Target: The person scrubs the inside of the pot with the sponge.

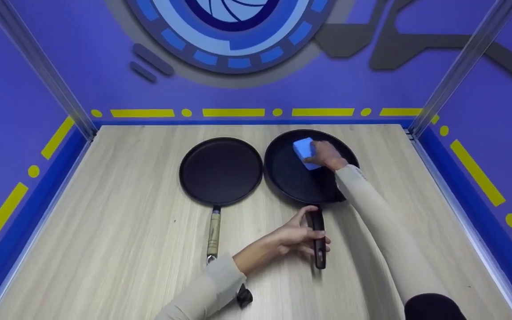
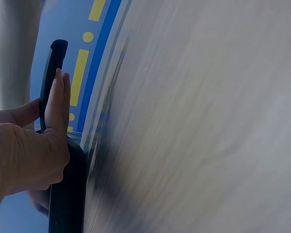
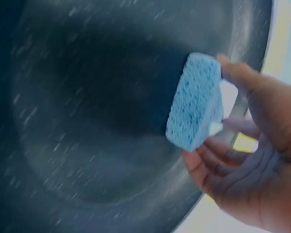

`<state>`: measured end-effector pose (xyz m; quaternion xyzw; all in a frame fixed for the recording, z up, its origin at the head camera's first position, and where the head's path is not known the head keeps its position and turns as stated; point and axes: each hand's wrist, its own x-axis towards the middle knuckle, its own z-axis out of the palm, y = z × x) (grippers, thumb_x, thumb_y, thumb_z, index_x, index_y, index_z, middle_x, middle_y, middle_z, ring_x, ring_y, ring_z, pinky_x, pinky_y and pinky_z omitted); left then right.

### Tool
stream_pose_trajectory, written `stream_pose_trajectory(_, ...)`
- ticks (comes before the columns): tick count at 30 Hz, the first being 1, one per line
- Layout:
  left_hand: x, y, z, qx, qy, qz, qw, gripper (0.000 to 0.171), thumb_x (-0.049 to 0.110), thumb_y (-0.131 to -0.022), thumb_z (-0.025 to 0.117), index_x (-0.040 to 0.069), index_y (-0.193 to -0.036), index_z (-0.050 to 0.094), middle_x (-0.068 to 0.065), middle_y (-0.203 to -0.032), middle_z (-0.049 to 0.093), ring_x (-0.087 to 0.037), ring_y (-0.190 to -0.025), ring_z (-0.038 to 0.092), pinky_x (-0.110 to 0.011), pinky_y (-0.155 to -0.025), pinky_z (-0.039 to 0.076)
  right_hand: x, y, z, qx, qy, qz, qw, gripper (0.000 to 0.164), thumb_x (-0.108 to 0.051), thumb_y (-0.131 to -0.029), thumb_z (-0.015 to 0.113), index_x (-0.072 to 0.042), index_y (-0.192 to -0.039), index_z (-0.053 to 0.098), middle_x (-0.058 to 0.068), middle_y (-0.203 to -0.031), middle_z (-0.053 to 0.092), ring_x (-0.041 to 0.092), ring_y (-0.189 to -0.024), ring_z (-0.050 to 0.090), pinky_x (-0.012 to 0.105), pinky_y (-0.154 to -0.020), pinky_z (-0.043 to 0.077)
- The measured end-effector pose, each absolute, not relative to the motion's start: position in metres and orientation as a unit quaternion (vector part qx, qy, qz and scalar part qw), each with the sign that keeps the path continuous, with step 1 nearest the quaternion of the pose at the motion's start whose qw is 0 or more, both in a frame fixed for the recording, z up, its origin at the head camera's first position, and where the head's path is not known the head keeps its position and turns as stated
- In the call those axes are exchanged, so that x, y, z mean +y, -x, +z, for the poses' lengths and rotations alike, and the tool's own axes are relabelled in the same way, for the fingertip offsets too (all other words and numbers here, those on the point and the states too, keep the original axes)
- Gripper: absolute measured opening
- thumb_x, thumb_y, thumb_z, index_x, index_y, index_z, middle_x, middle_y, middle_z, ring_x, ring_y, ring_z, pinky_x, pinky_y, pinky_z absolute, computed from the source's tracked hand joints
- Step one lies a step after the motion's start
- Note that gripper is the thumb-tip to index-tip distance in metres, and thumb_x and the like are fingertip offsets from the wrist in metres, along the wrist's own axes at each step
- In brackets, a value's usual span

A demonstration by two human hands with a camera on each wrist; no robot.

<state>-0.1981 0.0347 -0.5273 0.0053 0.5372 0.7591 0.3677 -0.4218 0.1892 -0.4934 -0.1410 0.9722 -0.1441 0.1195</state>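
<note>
A black frying pan (image 1: 285,175) is at the right of the wooden table, its dark handle pointing toward me. My left hand (image 1: 298,235) grips that handle (image 1: 319,255), thumb on one side and fingers on the other; the left wrist view shows the handle (image 2: 48,80) between them. Over the inside of the pan, my right hand (image 1: 327,155) holds a light blue sponge (image 1: 302,149). Seen from the right wrist, thumb and fingertips pinch the porous sponge (image 3: 191,102) by its edges, close over the pan's dark inner surface (image 3: 97,121).
Left of the frying pan lies a flat black round pan (image 1: 220,171) with a wood-look handle (image 1: 214,233), partly behind my left forearm. A small black object (image 1: 244,297) shows beside my left sleeve. Blue-purple walls (image 1: 82,53) with yellow marks enclose the table (image 1: 118,231).
</note>
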Motion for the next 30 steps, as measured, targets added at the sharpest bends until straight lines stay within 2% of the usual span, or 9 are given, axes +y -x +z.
stream_pose_trajectory(3,0.035,0.197,-0.528,0.541,-0.005,0.755,0.370,0.072,0.000,-0.097,0.066,0.030,-0.151,0.030,-0.031,-0.112,0.072,-0.046,-0.103,0.073,-0.044,-0.075,0.066,0.202,0.418,-0.491,0.979,0.097,-0.131,0.118,0.056,-0.031,-0.093,0.074,0.008,-0.129,0.056,0.030,-0.124,0.063,0.041,-0.113,0.062,0.055,-0.098,0.053)
stream_pose_trajectory(7,0.035,0.198,-0.529,0.548,-0.002,0.747,0.376,0.072,0.001,-0.096,0.066,0.032,-0.151,0.030,-0.030,-0.111,0.073,-0.048,-0.100,0.073,-0.045,-0.076,0.066,0.214,0.409,-0.486,0.983,0.059,-0.122,0.122,0.038,-0.035,-0.091,0.077,-0.001,-0.093,0.059,0.017,-0.092,0.064,0.033,-0.089,0.065,0.053,-0.084,0.057)
stream_pose_trajectory(9,0.035,0.199,-0.529,0.550,0.000,0.746,0.376,0.073,0.001,-0.096,0.066,0.032,-0.151,0.030,-0.030,-0.111,0.073,-0.048,-0.100,0.073,-0.047,-0.078,0.065,0.217,0.405,-0.484,0.984,0.046,-0.123,0.124,0.038,-0.036,-0.090,0.078,-0.005,-0.085,0.058,0.009,-0.080,0.059,0.028,-0.080,0.063,0.051,-0.082,0.059)
stream_pose_trajectory(11,0.034,0.199,-0.528,0.550,0.001,0.746,0.375,0.072,0.001,-0.096,0.067,0.032,-0.150,0.031,-0.031,-0.111,0.073,-0.048,-0.100,0.073,-0.048,-0.079,0.065,0.217,0.404,-0.484,0.984,0.040,-0.118,0.125,0.040,-0.038,-0.090,0.078,-0.005,-0.083,0.057,0.006,-0.075,0.055,0.026,-0.077,0.062,0.052,-0.081,0.060)
stream_pose_trajectory(14,0.033,0.199,-0.528,0.553,0.002,0.744,0.375,0.072,0.001,-0.096,0.067,0.032,-0.150,0.031,-0.031,-0.111,0.073,-0.049,-0.099,0.073,-0.048,-0.079,0.065,0.216,0.403,-0.485,0.984,0.032,-0.111,0.132,0.040,-0.039,-0.091,0.077,-0.005,-0.088,0.058,0.009,-0.081,0.060,0.031,-0.085,0.068,0.054,-0.084,0.061)
stream_pose_trajectory(18,0.033,0.201,-0.529,0.554,0.005,0.743,0.376,0.071,0.000,-0.095,0.067,0.031,-0.148,0.032,-0.032,-0.109,0.073,-0.049,-0.098,0.073,-0.048,-0.077,0.065,0.209,0.404,-0.485,0.983,0.043,-0.111,0.139,0.042,-0.040,-0.092,0.075,-0.002,-0.101,0.059,0.019,-0.101,0.066,0.039,-0.100,0.068,0.055,-0.089,0.059)
stream_pose_trajectory(21,0.034,0.202,-0.529,0.554,0.005,0.742,0.377,0.068,0.000,-0.095,0.066,0.031,-0.146,0.033,-0.033,-0.107,0.073,-0.049,-0.097,0.073,-0.047,-0.076,0.065,0.201,0.404,-0.485,0.981,0.064,-0.116,0.139,0.047,-0.040,-0.092,0.076,0.000,-0.110,0.058,0.022,-0.108,0.066,0.040,-0.104,0.067,0.055,-0.089,0.057)
stream_pose_trajectory(25,0.034,0.203,-0.529,0.555,0.001,0.739,0.382,0.067,0.000,-0.095,0.066,0.030,-0.144,0.033,-0.032,-0.107,0.073,-0.048,-0.097,0.073,-0.048,-0.077,0.065,0.185,0.403,-0.488,0.980,0.095,-0.114,0.132,0.053,-0.040,-0.089,0.079,0.001,-0.116,0.058,0.022,-0.109,0.066,0.040,-0.103,0.067,0.054,-0.089,0.057)
stream_pose_trajectory(30,0.034,0.205,-0.528,0.554,-0.001,0.738,0.384,0.066,-0.001,-0.095,0.066,0.029,-0.143,0.033,-0.033,-0.107,0.073,-0.049,-0.096,0.074,-0.051,-0.078,0.065,0.161,0.397,-0.489,0.973,0.162,-0.102,0.126,0.070,-0.037,-0.087,0.081,0.003,-0.138,0.053,0.026,-0.127,0.063,0.041,-0.118,0.061,0.053,-0.103,0.052)
